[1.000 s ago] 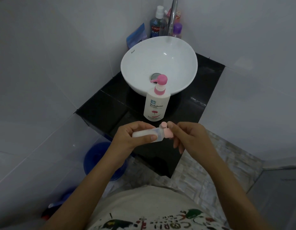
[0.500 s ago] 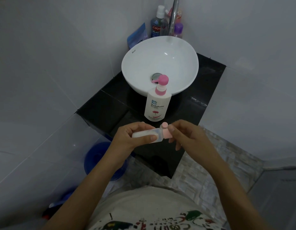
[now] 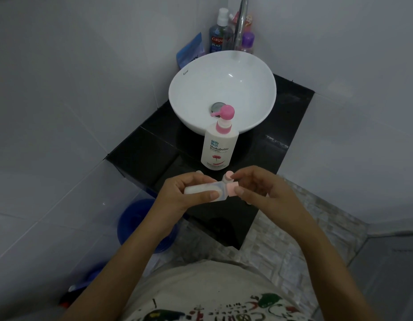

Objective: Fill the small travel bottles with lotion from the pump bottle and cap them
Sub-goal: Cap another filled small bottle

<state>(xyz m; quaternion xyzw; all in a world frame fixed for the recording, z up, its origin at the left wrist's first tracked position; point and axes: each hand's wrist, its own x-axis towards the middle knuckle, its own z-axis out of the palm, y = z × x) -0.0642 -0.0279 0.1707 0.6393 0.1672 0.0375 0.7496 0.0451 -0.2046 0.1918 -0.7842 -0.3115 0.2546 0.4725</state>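
Note:
A white pump bottle (image 3: 216, 149) with a pink pump head stands on the black counter (image 3: 154, 147), in front of the basin. Just below it, my left hand (image 3: 177, 195) holds a small clear travel bottle (image 3: 201, 188) on its side; the bottle looks white inside. The thumb and forefinger of my right hand (image 3: 263, 191) pinch the pink cap (image 3: 231, 190) on the bottle's right end. A second small pink top (image 3: 228, 175) shows just behind my fingertips; whether it belongs to another bottle I cannot tell.
A white bowl basin (image 3: 177, 84) sits on the counter under a chrome faucet (image 3: 241, 19). Behind it stand a blue mouthwash bottle (image 3: 218, 35) and a purple-capped bottle (image 3: 247, 42). A blue bucket (image 3: 133, 223) is on the floor at the left, below the counter.
My right fingers have shifted their pinch on the pink cap, the forefinger rising over the top. The left hand and the bottle have stayed in place.

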